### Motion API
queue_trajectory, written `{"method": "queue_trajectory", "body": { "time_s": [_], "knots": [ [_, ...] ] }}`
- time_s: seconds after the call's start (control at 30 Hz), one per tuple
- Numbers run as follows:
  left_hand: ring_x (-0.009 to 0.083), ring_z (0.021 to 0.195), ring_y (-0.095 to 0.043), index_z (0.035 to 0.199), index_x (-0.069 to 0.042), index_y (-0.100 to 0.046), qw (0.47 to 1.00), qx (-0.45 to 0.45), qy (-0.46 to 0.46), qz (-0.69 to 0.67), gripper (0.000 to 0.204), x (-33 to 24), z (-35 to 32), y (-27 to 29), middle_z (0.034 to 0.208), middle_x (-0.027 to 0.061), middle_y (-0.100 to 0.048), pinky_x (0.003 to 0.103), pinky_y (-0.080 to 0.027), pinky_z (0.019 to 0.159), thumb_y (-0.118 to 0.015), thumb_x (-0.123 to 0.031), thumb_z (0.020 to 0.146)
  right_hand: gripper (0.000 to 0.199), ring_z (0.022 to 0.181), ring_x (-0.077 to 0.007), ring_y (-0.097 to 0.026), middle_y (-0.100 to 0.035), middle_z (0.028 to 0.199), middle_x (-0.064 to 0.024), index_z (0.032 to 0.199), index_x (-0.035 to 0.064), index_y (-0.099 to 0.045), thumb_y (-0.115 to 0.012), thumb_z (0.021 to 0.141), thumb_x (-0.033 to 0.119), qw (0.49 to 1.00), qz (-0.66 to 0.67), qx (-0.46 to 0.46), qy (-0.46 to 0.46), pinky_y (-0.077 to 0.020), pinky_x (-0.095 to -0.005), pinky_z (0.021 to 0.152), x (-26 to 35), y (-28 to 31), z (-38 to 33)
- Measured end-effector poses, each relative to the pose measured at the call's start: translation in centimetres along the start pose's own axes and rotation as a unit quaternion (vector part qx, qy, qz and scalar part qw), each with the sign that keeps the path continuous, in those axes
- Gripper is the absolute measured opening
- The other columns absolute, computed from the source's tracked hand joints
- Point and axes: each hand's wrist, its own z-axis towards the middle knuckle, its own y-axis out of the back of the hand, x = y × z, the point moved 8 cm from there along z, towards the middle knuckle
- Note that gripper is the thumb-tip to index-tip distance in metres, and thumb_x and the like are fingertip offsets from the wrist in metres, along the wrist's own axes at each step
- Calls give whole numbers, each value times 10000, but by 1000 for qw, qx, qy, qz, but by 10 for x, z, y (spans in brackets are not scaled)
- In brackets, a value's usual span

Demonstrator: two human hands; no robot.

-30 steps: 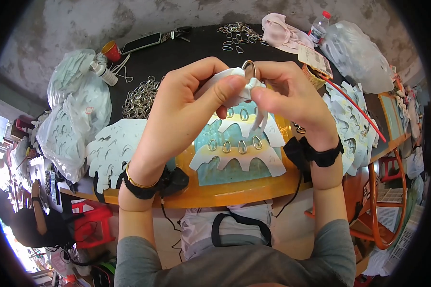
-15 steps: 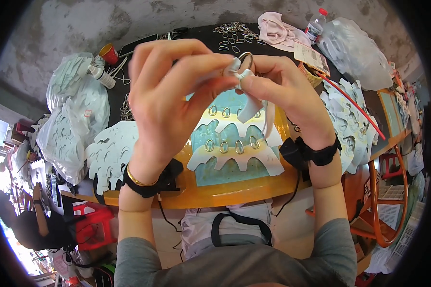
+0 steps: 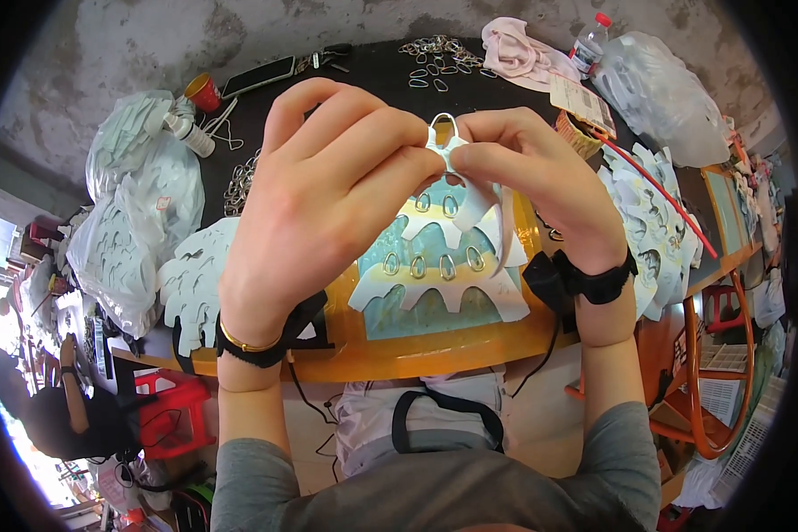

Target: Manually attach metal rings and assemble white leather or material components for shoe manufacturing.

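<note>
Both my hands are raised over the table and pinch one white, leather-like cut piece. An oval metal ring (image 3: 453,122) sticks up between my fingertips, with the material around its lower part. My left hand (image 3: 315,191) grips the piece from the left, thumb against forefinger. On the other side my right hand (image 3: 536,168) pinches it close to the ring. The rest of the white piece (image 3: 477,206) hangs down below my fingers. Beneath it, a scalloped white piece (image 3: 505,300) lies on a teal sheet (image 3: 408,328), with several oval rings (image 3: 419,265) along its yellowish upper band.
Loose rings (image 3: 439,62) are scattered at the back. Stacks of white cut pieces (image 3: 195,266) lie left and right. A plastic bag (image 3: 137,257), red cup (image 3: 203,92), pink cloth (image 3: 523,51), bottle (image 3: 589,44) and red stick (image 3: 661,199) surround the work area.
My left fingers have come in against the white piece and now pinch it beside the ring. The ring stands more upright between both hands.
</note>
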Motion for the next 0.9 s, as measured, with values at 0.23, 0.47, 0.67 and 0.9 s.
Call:
{"method": "queue_trajectory", "body": {
  "time_s": [0.23,0.47,0.67,0.9],
  "knots": [
    [190,706,-539,739,-82,-601,999,-1,11,-31,220,1,2,-6,779,2,-565,332,-411,753,-726,-30,566,182,652,-13,-493,-562,701,29,770,-7,-606,-540,829,152,1000,19,-7,4,-374,-180,589,-3,2,1],
    [182,682,-555,704,-88,-608,995,-74,-52,-33,184,-4,-1,6,766,-8,-575,340,-430,714,-707,-10,570,199,818,-102,-540,-590,890,-62,976,-13,-583,-512,841,115,991,117,-47,-44,-419,-224,685,8,-8,-18],
    [174,683,-565,721,-80,-633,995,-54,-81,-15,188,-2,-4,4,761,8,-581,353,-435,693,-723,-27,565,173,871,-129,-520,-573,921,-77,937,-3,-572,-498,866,137,965,258,-34,15,-413,-262,737,4,-9,-12],
    [202,688,-556,723,-76,-638,995,-49,-57,-62,137,2,-2,6,785,35,-595,337,-431,680,-702,-117,609,273,558,-25,-474,-496,676,65,858,46,-594,-558,860,316,996,79,27,11,-364,-168,495,5,-6,-3]
  ]
}}
